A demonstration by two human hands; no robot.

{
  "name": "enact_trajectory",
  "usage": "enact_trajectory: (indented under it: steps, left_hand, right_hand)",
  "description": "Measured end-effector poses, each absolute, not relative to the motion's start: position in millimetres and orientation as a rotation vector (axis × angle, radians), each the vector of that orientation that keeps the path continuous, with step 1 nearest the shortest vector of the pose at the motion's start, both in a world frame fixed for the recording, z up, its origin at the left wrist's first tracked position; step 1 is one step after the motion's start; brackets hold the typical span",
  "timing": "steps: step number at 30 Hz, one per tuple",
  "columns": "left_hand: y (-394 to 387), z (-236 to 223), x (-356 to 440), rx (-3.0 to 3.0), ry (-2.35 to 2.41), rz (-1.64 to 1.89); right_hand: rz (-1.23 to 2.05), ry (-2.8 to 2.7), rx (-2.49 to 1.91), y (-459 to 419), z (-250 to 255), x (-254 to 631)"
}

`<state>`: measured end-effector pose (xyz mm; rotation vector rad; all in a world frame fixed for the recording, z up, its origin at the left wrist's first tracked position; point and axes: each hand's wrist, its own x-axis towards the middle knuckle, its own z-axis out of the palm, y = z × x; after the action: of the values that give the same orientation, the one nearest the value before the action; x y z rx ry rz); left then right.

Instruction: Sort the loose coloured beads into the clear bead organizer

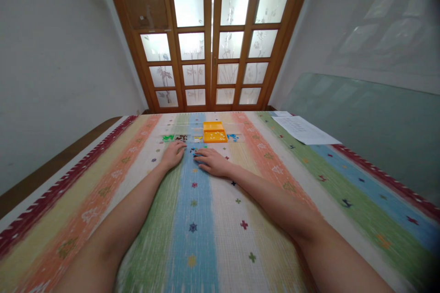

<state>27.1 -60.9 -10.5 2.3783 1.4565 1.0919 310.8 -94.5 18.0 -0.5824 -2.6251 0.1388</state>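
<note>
My left hand (174,153) rests on the striped cloth with its fingers stretched loosely toward the right, and nothing shows in them. To its right, my right hand (213,162) lies with its fingers apart, their tips at a few small dark and blue pieces (195,155). Those pieces are too small to name and partly covered by the fingers. Just beyond the hands stands a clear compartment box with small green pieces (168,138), brown pieces (181,138), yellow pieces (198,139) and blue pieces (233,137). An orange case (213,126) with its lid up holds white pieces (216,136).
The striped, patterned tablecloth (194,247) covers the table. Printed paper sheets (302,129) lie at the far right. Wood-framed glass doors (212,41) stand behind the table, and a pale glass-like panel (360,114) leans along the right wall.
</note>
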Motion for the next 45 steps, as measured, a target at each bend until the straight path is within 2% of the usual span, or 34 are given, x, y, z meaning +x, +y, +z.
enact_trajectory:
  steps: [19, 33, 45]
  left_hand:
    - [-72, -4, 38, 2.497, 1.446, 0.988]
    - [-104, 24, 69, 2.667, 1.102, 0.718]
    - [-100, 21, 68, 2.596, 1.168, 0.785]
  right_hand:
    - [0.159, -2.610, -0.552, -90, 8, 307]
    - [0.208, -2.334, -0.829, -70, 7, 326]
    - [0.196, -2.355, -0.803, -72, 8, 326]
